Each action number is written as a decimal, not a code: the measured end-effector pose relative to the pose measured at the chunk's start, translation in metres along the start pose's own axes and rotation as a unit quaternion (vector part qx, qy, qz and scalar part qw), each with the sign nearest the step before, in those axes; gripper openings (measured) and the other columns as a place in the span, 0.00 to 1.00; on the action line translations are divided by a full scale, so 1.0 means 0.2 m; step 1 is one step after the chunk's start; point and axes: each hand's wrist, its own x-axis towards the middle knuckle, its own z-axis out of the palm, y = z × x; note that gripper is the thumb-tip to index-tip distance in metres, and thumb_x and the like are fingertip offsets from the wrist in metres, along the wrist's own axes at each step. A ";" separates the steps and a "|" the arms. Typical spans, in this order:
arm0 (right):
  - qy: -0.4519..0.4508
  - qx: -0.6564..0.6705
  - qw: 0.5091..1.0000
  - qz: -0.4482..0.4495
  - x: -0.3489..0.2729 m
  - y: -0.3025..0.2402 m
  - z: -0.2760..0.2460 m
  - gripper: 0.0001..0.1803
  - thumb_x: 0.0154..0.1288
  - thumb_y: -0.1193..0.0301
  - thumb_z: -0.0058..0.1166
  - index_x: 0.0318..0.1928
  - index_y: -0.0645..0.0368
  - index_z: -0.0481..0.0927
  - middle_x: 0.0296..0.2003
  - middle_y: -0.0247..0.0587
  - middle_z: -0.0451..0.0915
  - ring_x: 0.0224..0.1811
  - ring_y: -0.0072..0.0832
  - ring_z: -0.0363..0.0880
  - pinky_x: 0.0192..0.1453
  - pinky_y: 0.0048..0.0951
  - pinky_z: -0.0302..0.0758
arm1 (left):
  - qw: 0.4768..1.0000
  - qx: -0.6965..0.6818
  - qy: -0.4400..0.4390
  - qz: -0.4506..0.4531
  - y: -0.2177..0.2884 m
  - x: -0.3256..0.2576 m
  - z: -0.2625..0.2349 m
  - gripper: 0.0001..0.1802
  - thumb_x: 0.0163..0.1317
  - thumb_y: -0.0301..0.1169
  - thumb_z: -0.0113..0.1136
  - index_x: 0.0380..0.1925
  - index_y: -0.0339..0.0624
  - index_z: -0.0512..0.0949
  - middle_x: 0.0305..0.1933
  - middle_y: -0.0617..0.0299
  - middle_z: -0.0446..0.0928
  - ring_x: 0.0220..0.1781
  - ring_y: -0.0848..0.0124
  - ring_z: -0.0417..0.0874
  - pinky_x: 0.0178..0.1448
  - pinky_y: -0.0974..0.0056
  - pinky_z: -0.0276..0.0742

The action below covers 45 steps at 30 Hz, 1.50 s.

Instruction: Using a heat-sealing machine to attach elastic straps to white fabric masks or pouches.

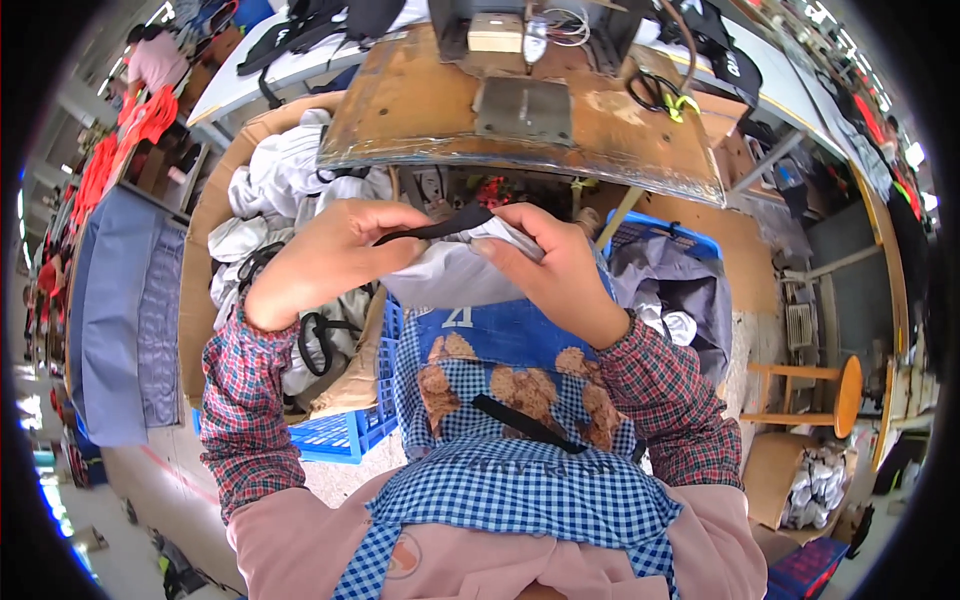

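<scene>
My left hand [325, 258] and my right hand [553, 268] are raised together in front of my chest. Both grip a folded white-grey fabric piece [450, 272] with a black strap [432, 230] along its top edge. The left fingers pinch the strap's left end; the right thumb and fingers clamp the cloth's upper right corner. Below them hangs my blue checked apron [505, 400] with brown patches and a loose black strap [525, 422] lying across it. Both sleeves are red plaid.
A worn brown work table [420, 110] with a grey metal plate [523, 108] stands ahead. A cardboard box [200, 240] of white-grey fabric pieces sits left, a blue crate [345, 430] below it, another blue crate [665, 240] with cloth right. A wooden stool [835, 395] stands far right.
</scene>
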 end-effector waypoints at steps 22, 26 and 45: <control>0.045 -0.137 0.972 -0.184 -0.05 0.00 -0.22 0.22 0.64 0.73 0.61 0.58 0.61 0.77 0.47 0.44 0.79 0.45 0.31 0.81 0.51 0.31 0.77 | 0.981 -0.182 -0.061 0.011 -0.09 0.27 0.28 0.24 0.48 0.30 0.62 0.48 0.33 0.81 0.33 0.70 0.77 0.36 0.83 0.74 0.41 0.74 0.70; -0.076 -0.230 0.925 -0.292 0.01 -0.05 -0.28 0.24 0.61 0.76 0.62 0.59 0.57 0.77 0.45 0.45 0.79 0.43 0.38 0.82 0.48 0.34 0.79 | 0.975 -0.129 -0.177 0.019 -0.03 0.29 0.24 0.27 0.46 0.32 0.63 0.49 0.32 0.80 0.32 0.69 0.77 0.35 0.83 0.74 0.40 0.74 0.69; -0.067 -0.238 0.943 -0.223 0.10 0.07 -0.37 0.08 0.64 0.74 0.57 0.44 0.60 0.79 0.36 0.47 0.82 0.37 0.44 0.82 0.40 0.36 0.80 | 0.980 0.071 -0.128 0.132 0.03 0.54 0.21 0.18 0.53 0.33 0.61 0.42 0.33 0.80 0.32 0.61 0.80 0.34 0.77 0.76 0.41 0.69 0.73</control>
